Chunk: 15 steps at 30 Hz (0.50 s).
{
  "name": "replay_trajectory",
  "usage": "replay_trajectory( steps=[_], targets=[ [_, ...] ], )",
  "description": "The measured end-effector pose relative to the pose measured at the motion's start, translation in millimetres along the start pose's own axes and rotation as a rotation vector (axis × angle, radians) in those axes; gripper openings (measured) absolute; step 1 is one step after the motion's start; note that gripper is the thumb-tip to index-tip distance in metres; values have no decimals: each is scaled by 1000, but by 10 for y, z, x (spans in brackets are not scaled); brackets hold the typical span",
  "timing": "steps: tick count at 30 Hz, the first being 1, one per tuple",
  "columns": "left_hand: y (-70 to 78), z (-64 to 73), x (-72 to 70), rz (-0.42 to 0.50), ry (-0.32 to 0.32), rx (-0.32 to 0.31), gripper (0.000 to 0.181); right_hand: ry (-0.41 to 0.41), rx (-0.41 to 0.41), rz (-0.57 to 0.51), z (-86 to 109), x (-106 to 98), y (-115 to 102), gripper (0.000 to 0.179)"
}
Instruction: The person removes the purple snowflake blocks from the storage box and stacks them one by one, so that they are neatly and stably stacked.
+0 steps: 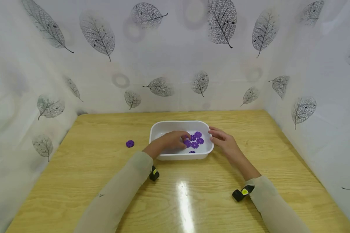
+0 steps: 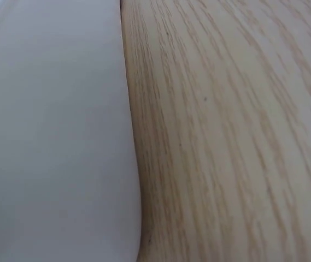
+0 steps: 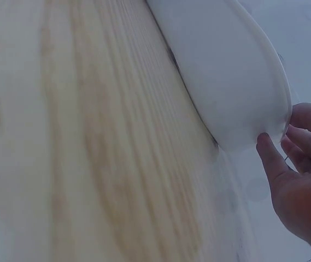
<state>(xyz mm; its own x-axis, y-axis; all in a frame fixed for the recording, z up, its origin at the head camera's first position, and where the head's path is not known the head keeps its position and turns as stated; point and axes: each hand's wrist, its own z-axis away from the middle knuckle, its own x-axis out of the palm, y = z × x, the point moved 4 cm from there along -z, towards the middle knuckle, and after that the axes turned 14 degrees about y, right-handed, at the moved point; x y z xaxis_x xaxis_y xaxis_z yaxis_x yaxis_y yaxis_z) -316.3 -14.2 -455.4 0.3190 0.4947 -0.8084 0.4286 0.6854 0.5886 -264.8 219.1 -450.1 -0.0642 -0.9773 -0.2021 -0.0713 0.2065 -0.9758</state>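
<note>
A white rectangular tub [image 1: 182, 157] stands on the wooden table, with several purple flower-shaped pieces [image 1: 194, 145] lying mostly toward its right side. My left hand [image 1: 172, 139] reaches over the near left rim into the tub. Its thumb and fingertips are apart beside the nearest purple pieces, and part of the hand hides the tub floor. At the tub's right end, my right hand [image 1: 226, 142] touches the outside. In the right wrist view, the right thumb [image 3: 273, 161] presses the outer wall and another finger meets the rim. The left wrist view shows tub wall [image 2: 62, 136], not the hand.
One more purple flower-shaped piece [image 1: 130, 143] lies on the table [image 1: 105, 168] left of the tub. A white curtain [image 1: 175, 58] with grey leaf prints hangs behind the table and along both sides. Black wrist cameras [image 1: 154, 174] sit at both cuffs.
</note>
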Motion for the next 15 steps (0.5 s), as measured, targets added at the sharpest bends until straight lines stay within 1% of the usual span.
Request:
replay_trajectory(
  steps=[5,7,12,15],
  targets=[
    [26,-9,2,-6,-9,-1,50,2,9,0,8,-16,7,48],
    [36,-15,-2,-7,-12,8,50,6,9,-1,6,-22,8,48],
    [20,-32,-2,-12,-13,16,43,-6,16,-5,-25,-29,23,46],
    [-1,-32,15,-13,-16,4,38,-23,24,-10,-40,-25,35,44]
  ],
)
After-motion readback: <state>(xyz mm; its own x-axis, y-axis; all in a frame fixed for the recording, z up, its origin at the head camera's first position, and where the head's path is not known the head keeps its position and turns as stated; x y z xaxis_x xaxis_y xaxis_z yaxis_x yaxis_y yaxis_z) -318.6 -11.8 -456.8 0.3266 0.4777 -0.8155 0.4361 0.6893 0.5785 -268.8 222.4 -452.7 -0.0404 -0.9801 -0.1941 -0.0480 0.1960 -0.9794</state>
